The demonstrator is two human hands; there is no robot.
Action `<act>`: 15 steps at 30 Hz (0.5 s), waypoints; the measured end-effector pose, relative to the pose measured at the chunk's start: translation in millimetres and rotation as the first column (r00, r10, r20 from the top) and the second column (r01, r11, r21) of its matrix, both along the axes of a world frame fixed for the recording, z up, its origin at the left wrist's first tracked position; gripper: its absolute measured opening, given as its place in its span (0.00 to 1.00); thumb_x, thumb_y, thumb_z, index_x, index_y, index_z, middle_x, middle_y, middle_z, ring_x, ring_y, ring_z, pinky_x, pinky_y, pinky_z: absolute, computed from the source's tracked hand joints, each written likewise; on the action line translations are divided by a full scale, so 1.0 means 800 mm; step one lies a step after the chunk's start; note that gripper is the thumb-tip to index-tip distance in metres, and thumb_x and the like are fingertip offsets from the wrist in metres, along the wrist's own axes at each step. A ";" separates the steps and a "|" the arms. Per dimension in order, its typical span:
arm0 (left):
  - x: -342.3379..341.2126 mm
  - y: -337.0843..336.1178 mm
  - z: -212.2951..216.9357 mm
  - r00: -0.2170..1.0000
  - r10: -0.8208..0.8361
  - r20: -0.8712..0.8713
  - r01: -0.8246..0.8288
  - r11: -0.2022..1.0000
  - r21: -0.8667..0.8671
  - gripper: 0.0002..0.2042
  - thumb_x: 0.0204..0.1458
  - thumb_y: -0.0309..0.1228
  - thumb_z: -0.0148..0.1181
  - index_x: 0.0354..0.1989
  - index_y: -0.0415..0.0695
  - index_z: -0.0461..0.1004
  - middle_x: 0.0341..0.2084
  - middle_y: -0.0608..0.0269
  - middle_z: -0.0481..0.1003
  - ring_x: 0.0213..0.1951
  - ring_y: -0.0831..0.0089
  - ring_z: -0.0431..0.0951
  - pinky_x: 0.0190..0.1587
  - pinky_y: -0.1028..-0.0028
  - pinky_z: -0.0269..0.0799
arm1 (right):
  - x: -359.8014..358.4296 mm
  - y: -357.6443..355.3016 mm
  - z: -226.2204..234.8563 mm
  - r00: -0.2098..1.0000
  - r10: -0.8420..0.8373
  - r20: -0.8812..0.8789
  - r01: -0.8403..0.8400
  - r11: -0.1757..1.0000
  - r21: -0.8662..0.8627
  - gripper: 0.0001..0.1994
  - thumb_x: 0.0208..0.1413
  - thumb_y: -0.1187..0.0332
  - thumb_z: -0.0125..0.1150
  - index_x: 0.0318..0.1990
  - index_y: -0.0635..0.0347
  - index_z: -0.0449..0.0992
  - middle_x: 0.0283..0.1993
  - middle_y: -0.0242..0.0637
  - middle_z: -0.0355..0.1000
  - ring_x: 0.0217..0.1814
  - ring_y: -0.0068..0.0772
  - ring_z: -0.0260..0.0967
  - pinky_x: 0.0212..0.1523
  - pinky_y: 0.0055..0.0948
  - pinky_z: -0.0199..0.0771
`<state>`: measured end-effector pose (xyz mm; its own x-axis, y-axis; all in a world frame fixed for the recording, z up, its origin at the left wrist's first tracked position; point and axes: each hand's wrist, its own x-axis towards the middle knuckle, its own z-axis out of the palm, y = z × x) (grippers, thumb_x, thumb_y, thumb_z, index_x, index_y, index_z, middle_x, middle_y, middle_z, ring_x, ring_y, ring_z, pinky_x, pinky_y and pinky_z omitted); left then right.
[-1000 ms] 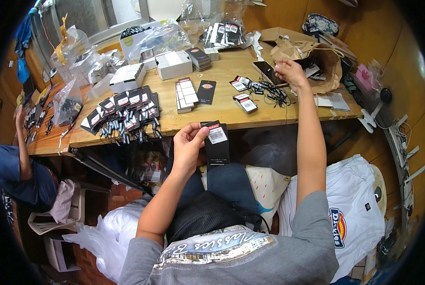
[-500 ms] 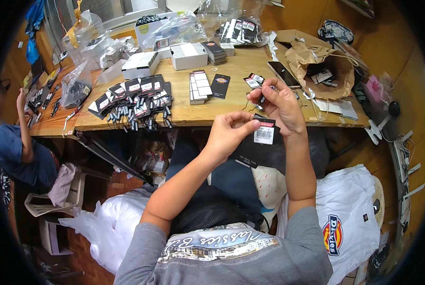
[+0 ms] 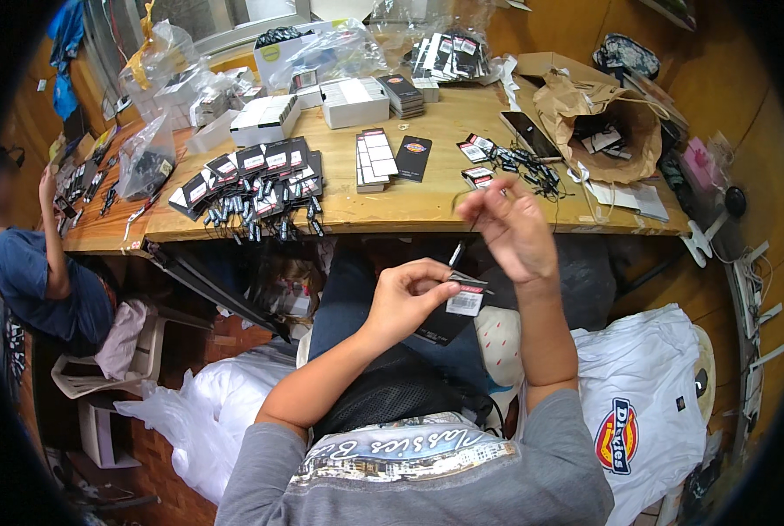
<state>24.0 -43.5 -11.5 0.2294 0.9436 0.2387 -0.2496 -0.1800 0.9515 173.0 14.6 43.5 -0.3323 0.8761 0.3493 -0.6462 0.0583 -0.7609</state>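
Below the table's front edge, my left hand [image 3: 409,302] pinches a few black hang tags [image 3: 440,327] between thumb and fingers. A white barcode label [image 3: 464,302] with a red strip shows on one of them. A thin dark tag string with a small seal [image 3: 455,254] rises from the tags. My right hand [image 3: 513,230] is raised above and to the right, slightly blurred, its fingertips together on the string's upper end. Beyond it on the table lie a pile of black tag strings [image 3: 528,169] and small red-and-white labelled tags [image 3: 475,147].
Strung black tags [image 3: 256,188] lie heaped at left. White label strips [image 3: 373,158] and a single black tag [image 3: 413,159] lie mid-table. Behind are white card boxes [image 3: 354,103]; at right, a phone [image 3: 530,134] and paper bag [image 3: 616,118]. Another person [image 3: 50,272] sits at far left.
My left hand has lowered the tags, which now tilt more edge-on. My right hand has moved slightly down, and the string now stretches between the hands. The pile of strings shows more fully.
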 end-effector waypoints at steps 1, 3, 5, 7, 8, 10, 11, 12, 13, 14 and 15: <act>-0.005 -0.001 -0.007 0.999 0.011 -0.036 -0.011 1.000 -0.010 0.05 0.41 0.21 0.56 0.27 0.34 0.71 0.25 0.67 0.71 0.28 0.85 0.70 0.31 0.86 0.66 | 0.008 0.003 0.003 0.998 -0.031 -0.052 0.031 0.999 0.009 0.04 0.48 0.73 0.51 0.32 0.57 0.66 0.31 0.41 0.69 0.33 0.30 0.67 0.36 0.27 0.67; -0.012 -0.003 -0.011 0.999 0.029 -0.022 -0.029 0.999 -0.018 0.05 0.40 0.21 0.57 0.27 0.34 0.71 0.25 0.67 0.70 0.26 0.85 0.69 0.29 0.86 0.65 | 0.022 0.007 0.011 0.990 -0.065 -0.128 0.067 0.998 0.009 0.03 0.49 0.73 0.50 0.32 0.57 0.66 0.31 0.40 0.69 0.31 0.29 0.67 0.35 0.27 0.68; -0.020 -0.004 -0.014 0.997 0.079 -0.024 -0.079 0.997 -0.018 0.04 0.40 0.21 0.57 0.26 0.34 0.70 0.26 0.67 0.70 0.25 0.86 0.68 0.28 0.86 0.64 | 0.021 0.005 0.012 0.988 -0.093 -0.124 0.093 0.996 -0.004 0.05 0.49 0.73 0.50 0.34 0.58 0.66 0.30 0.39 0.69 0.29 0.27 0.67 0.33 0.24 0.69; -0.027 -0.002 -0.015 0.986 0.161 -0.032 -0.161 0.987 -0.001 0.04 0.40 0.20 0.56 0.26 0.34 0.70 0.28 0.67 0.69 0.24 0.87 0.67 0.27 0.87 0.63 | 0.016 0.003 0.009 0.988 -0.069 -0.140 0.065 0.997 -0.033 0.05 0.49 0.73 0.49 0.35 0.59 0.66 0.29 0.39 0.69 0.29 0.26 0.67 0.32 0.22 0.69; -0.029 0.001 -0.010 0.978 0.191 0.086 -0.191 0.982 -0.003 0.03 0.41 0.20 0.55 0.25 0.36 0.69 0.31 0.66 0.68 0.26 0.87 0.65 0.28 0.87 0.62 | 0.014 -0.001 0.007 0.988 -0.086 -0.132 0.085 0.996 -0.011 0.05 0.49 0.72 0.50 0.34 0.61 0.67 0.28 0.40 0.69 0.25 0.25 0.67 0.28 0.20 0.69; -0.036 0.011 -0.007 0.937 0.273 0.219 -0.265 0.962 -0.066 0.02 0.46 0.22 0.50 0.26 0.38 0.64 0.33 0.62 0.68 0.32 0.82 0.67 0.35 0.83 0.63 | 0.006 -0.011 -0.001 0.999 0.006 -0.052 -0.006 1.000 0.012 0.05 0.48 0.72 0.51 0.33 0.62 0.68 0.27 0.40 0.69 0.23 0.25 0.67 0.25 0.20 0.69; -0.039 0.014 -0.002 0.911 0.285 0.298 -0.257 0.958 -0.130 0.02 0.48 0.23 0.48 0.26 0.39 0.62 0.32 0.61 0.69 0.34 0.79 0.68 0.38 0.80 0.64 | 0.001 -0.017 -0.006 0.999 0.053 -0.012 -0.053 0.998 0.021 0.05 0.48 0.72 0.51 0.32 0.63 0.68 0.26 0.41 0.69 0.21 0.25 0.67 0.24 0.20 0.69; -0.041 0.019 -0.008 0.915 0.255 0.314 -0.232 0.966 -0.110 0.02 0.50 0.25 0.44 0.30 0.40 0.60 0.33 0.57 0.69 0.36 0.77 0.69 0.39 0.78 0.64 | -0.015 -0.026 -0.013 0.998 0.040 0.047 -0.040 0.999 -0.002 0.05 0.48 0.73 0.51 0.30 0.65 0.68 0.25 0.42 0.69 0.20 0.25 0.66 0.22 0.19 0.68; -0.038 0.017 -0.005 0.905 0.236 0.354 -0.213 0.972 -0.104 0.03 0.50 0.25 0.44 0.31 0.40 0.59 0.33 0.57 0.69 0.36 0.77 0.69 0.39 0.78 0.64 | -0.029 -0.033 -0.019 0.989 0.048 0.138 -0.047 0.999 -0.009 0.04 0.48 0.74 0.50 0.29 0.66 0.68 0.25 0.41 0.69 0.21 0.24 0.67 0.23 0.18 0.68; -0.031 0.015 0.002 0.894 0.217 0.393 -0.194 0.976 -0.097 0.03 0.51 0.26 0.44 0.32 0.40 0.59 0.33 0.57 0.69 0.36 0.77 0.69 0.40 0.78 0.64 | -0.040 -0.034 -0.034 0.980 0.062 0.188 -0.064 0.998 0.005 0.04 0.48 0.74 0.51 0.28 0.67 0.68 0.25 0.41 0.69 0.21 0.23 0.66 0.24 0.16 0.67; -0.026 0.013 0.006 0.880 0.194 0.433 -0.172 0.981 -0.090 0.04 0.51 0.27 0.43 0.33 0.41 0.58 0.34 0.57 0.69 0.36 0.77 0.69 0.40 0.78 0.64 | -0.050 -0.037 -0.039 0.959 -0.005 0.283 0.010 1.000 -0.014 0.04 0.47 0.75 0.52 0.29 0.67 0.68 0.25 0.39 0.69 0.21 0.21 0.66 0.24 0.16 0.67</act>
